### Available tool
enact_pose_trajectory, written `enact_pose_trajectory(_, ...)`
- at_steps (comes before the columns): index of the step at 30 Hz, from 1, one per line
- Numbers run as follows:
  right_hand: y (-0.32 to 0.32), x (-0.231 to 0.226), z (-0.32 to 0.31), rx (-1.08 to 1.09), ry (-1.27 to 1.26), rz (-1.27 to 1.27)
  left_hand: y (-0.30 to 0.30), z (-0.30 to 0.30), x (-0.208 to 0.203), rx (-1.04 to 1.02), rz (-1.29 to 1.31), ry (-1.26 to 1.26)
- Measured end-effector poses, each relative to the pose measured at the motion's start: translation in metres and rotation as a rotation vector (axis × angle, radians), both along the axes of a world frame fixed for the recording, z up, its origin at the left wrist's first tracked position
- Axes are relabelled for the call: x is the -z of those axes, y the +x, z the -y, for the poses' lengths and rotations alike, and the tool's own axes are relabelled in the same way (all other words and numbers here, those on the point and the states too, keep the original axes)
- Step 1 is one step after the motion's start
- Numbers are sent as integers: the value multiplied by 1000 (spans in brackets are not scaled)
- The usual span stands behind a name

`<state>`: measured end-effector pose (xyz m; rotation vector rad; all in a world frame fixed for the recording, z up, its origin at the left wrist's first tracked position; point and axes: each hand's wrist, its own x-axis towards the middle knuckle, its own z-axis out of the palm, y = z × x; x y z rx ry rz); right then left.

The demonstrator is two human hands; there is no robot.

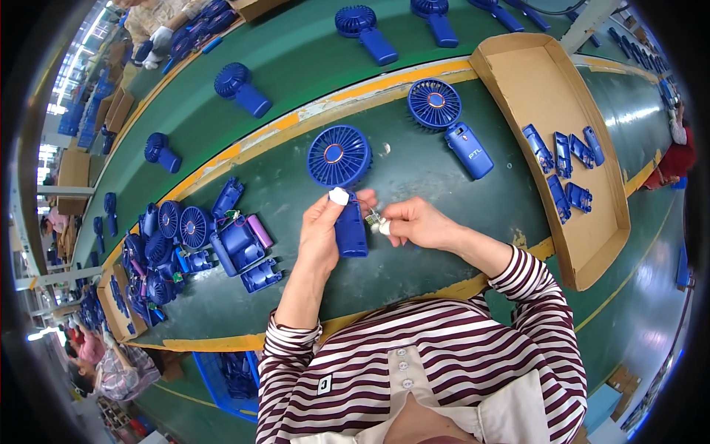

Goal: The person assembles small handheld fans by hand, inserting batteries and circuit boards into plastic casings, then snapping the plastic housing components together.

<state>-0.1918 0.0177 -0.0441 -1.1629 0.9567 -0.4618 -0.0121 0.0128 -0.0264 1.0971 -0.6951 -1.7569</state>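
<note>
My left hand (pixel 319 229) grips a blue handheld fan (pixel 351 229) by its handle, with a white cover on the thumb. The fan's round grille (pixel 339 155) points away from me, and the handle looks opened up. Beside the handle, my right hand (pixel 418 223) pinches a small circuit board (pixel 373 220) between fingertips, one of them wearing a white cover. Thin wires run between the board and the handle. Another blue fan (pixel 469 151), its handle closed, lies on the bench to the far right of my hands.
On the left is a heap of blue fans and parts (pixel 159 251), with a purple battery cell (pixel 259 231) and loose shells (pixel 261 275) nearby. A cardboard tray (pixel 599 248) at right holds several shell pieces. Fans (pixel 240 89) lie along the green conveyor (pixel 296 70) beyond. A blue crate (pixel 214 381) stands below.
</note>
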Motion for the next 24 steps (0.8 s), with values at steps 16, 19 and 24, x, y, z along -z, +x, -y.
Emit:
enact_pose_trajectory(16, -4, 13, -26, -85, 587, 358, 14, 5, -6, -13, -34, -64)
enact_pose_trajectory(19, 9, 11, -31, 139, -71, -263, 23, 10, 0, 111, -42, 28)
enact_pose_trajectory(24, 4, -11, -10, 113, -1520, -304, 26, 3, 1, 319, -72, 168)
